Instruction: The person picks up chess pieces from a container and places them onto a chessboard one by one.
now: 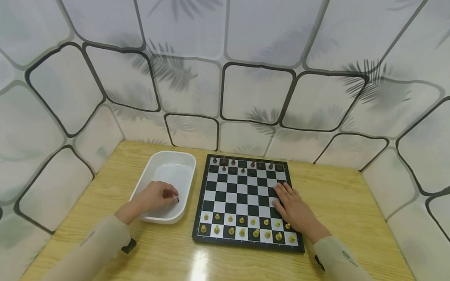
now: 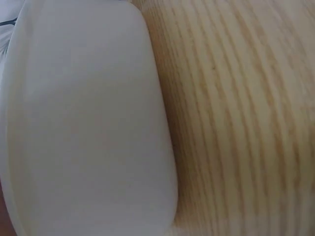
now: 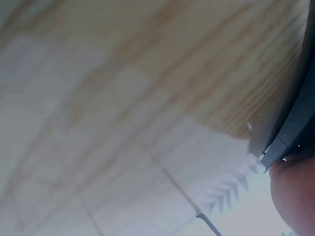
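Over the white plastic tray (image 1: pixel 156 159), my left hand (image 1: pixel 157 196) pinches a small dark chess piece (image 1: pixel 177 200) between thumb and fingertips; most of the piece is hidden. My right hand (image 1: pixel 294 210) lies with fingers extended on the right edge of the chessboard (image 1: pixel 242 199). Dark red-brown chess pieces (image 1: pixel 252 163) stand along the board's far rows, with gaps in the second row. Two rows of yellow chess pieces (image 1: pixel 242 232) fill the near side, some close by the right wrist. The left wrist view is filled mostly by the tray's outer wall (image 2: pixel 93 123).
The tray stands left of the board on a wooden table (image 1: pixel 165 256). Patterned fabric walls (image 1: pixel 258 95) enclose the table at the back and both sides. In the right wrist view, the board's dark edge (image 3: pixel 295 113) rises beside the wood.
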Available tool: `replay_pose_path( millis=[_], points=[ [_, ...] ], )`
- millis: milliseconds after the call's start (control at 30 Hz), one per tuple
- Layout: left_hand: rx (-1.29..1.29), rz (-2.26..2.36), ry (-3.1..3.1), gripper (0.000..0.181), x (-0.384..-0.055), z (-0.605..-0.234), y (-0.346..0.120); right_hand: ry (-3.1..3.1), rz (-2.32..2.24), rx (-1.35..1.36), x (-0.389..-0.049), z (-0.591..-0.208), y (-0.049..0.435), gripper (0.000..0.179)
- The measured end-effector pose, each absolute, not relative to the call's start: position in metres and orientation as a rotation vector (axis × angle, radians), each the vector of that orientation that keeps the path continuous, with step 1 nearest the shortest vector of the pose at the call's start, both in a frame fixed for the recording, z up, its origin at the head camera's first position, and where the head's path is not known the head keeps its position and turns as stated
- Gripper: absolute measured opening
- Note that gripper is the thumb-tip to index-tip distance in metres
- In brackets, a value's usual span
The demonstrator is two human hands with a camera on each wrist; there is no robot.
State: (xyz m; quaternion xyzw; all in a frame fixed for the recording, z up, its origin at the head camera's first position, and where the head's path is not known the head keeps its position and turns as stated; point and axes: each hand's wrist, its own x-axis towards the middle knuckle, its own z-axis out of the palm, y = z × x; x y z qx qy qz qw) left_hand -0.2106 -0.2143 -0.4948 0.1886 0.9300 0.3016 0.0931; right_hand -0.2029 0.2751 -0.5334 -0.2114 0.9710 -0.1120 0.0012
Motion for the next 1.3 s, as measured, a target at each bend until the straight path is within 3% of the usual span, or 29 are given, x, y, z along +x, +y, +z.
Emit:
replay_pose_path(
  millis=[1100,1300],
  points=[
    [0.618,0.845,2.823,0.004,-0.212,-0.501,-0.203,3.044,-0.336,-0.661,-0.203,-0.532,0.275,0.063],
    [0.501,0.88,2.862,0.007,-0.212,-0.499,-0.206,3.041,-0.335,-0.662,-0.203,-0.531,0.275,0.063]
  ],
)
